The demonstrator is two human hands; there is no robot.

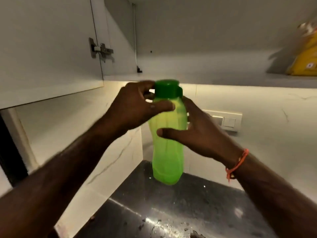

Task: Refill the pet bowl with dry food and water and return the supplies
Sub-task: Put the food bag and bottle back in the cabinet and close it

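- White marble-look wall tiles (267,107) back a dark speckled bench (171,212), lit by a strip of light under an open upper cabinet.
- At the centre of the view a green bottle (167,143) is upright, its base just above or on the bench; which, I cannot tell.
- A darker green cap (167,88) sits on the bottle's top.
- From 8 o'clock the left hand (137,103) reaches in, its fingers curled round the neck and cap, thumb laid across the bottle's shoulder.
- From 4 o'clock the right hand (197,133) grasps the bottle's middle, thumb across the front, fingers wrapped behind.
- An orange thread band (237,164) circles the right wrist.
- At 2 o'clock a yellow bag (303,57) stands on the cabinet shelf (223,79), blurred, well apart from the bottle.
- At 10 o'clock the cabinet door (48,48) hangs open on a metal hinge (101,50).
- At 3 o'clock a white switch plate (226,120) is set in the wall just beside the right hand.
- Water drops glint on the bench at 6 o'clock.
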